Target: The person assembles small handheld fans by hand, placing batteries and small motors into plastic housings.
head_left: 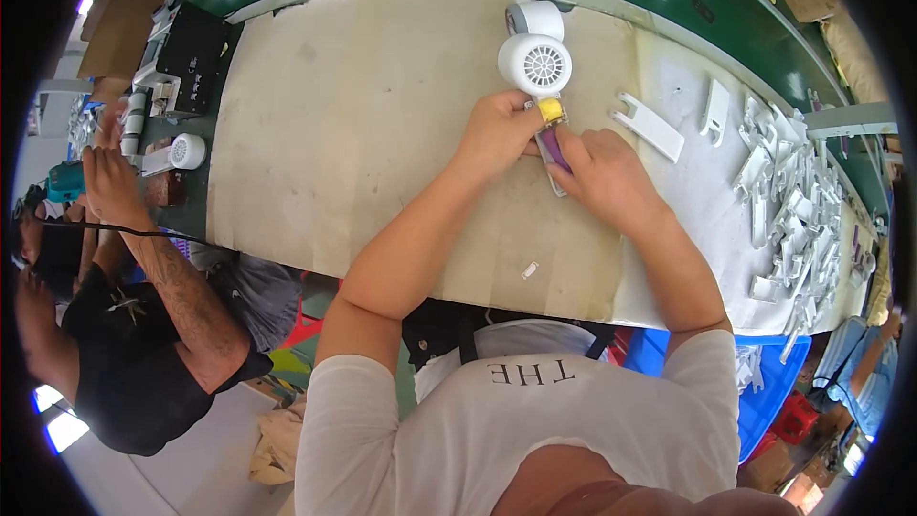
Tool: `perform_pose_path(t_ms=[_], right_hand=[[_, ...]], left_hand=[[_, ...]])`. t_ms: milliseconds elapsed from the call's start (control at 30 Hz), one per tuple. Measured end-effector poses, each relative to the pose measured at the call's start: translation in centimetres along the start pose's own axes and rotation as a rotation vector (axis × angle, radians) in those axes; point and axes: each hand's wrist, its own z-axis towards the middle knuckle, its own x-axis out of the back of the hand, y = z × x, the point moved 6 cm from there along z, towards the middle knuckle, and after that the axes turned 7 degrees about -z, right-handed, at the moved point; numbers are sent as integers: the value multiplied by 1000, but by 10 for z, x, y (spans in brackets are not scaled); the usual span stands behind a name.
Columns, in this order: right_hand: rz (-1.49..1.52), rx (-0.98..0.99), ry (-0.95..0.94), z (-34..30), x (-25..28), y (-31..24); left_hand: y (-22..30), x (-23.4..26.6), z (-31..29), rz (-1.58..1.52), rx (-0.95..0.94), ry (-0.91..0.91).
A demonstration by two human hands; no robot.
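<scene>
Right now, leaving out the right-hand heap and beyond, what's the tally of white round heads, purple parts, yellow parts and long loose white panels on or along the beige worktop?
White round heads: 2
Purple parts: 2
Yellow part: 1
Long loose white panels: 2
Total: 7

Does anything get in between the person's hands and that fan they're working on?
Nothing visible does: the left hand and right hand are both on the white fan, around its yellow part and purple piece. Another round white piece sits beyond it, away from both hands.
</scene>
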Motion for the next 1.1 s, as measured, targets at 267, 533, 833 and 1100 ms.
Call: perform_pose_path(t_ms=[267,533,833,1100], right_hand=[[114,-173,3,1,4,18],[844,-199,37,-2,10,35],[835,-40,-216,-1,17,14],[511,49,-36,7,30,-2]], left_hand=[[-1,-1,5,19,55,-12],[7,7,7,-80,50,-72],[-6,12,11,-84,99,-60],[-4,10,9,-24,66,-23]])
